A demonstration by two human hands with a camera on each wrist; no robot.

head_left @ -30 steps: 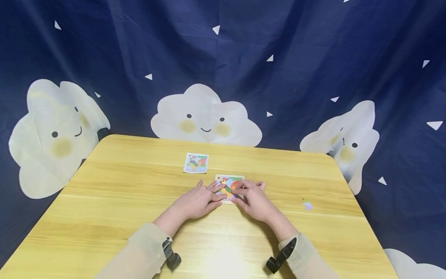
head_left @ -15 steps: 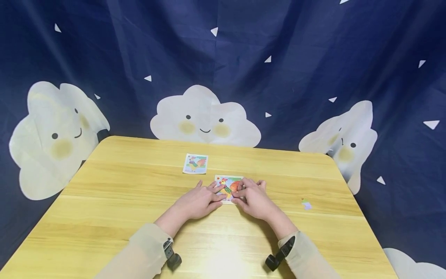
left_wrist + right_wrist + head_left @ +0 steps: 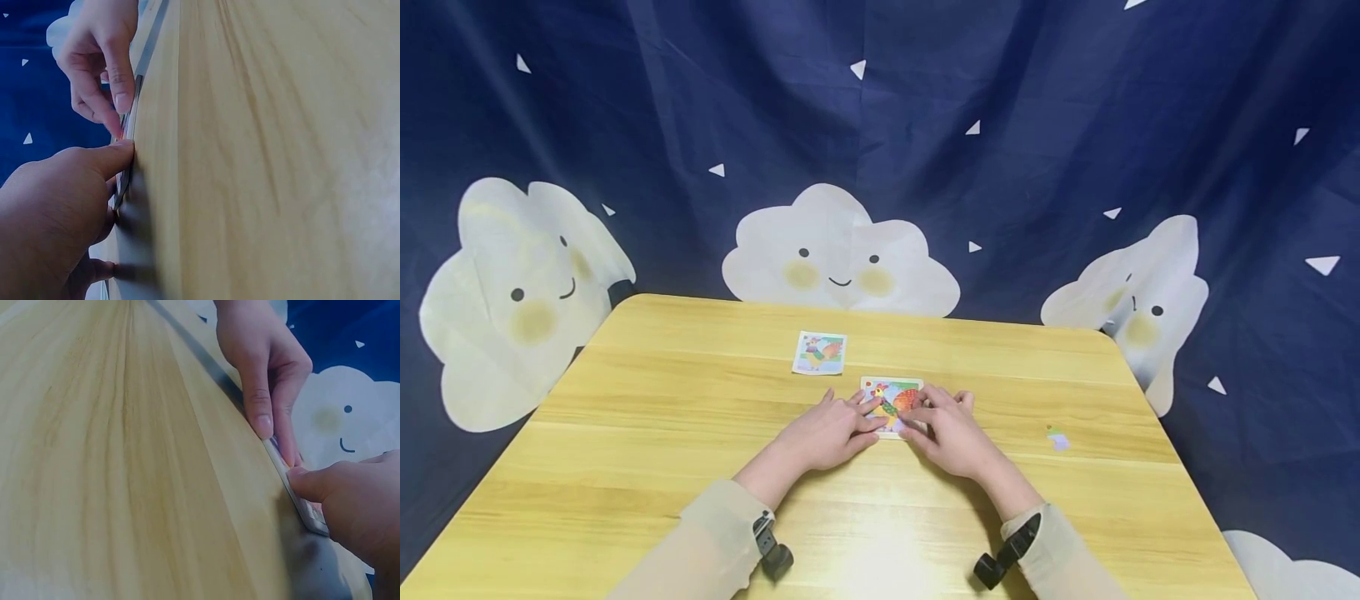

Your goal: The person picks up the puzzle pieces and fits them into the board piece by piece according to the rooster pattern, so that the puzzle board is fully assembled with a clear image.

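Observation:
A small jigsaw puzzle [image 3: 891,408] with a rooster picture and a pale border lies flat at the middle of the table [image 3: 700,433]. On its left part, my left hand [image 3: 827,433] rests with extended fingers; its thumb lies by the near edge. The fingers of my right hand [image 3: 951,429] are bent over the puzzle's right side, with thumb and index finger touching it. What lies under those fingertips is hidden. In the right wrist view the puzzle board [image 3: 312,519] shows edge-on beneath both hands. A loose puzzle piece [image 3: 1057,438], green and lilac, lies farther right.
Behind the puzzle and a little to the left is a reference card [image 3: 819,353] with a matching rooster. A dark blue curtain [image 3: 925,150] with white clouds hangs beyond the table's far edge. Each sleeve cuff carries a black wrist camera [image 3: 775,560].
The fingers of my right hand shift slightly, baring more of the rooster's orange tail. My left hand stays in place on the puzzle. The loose piece has not moved.

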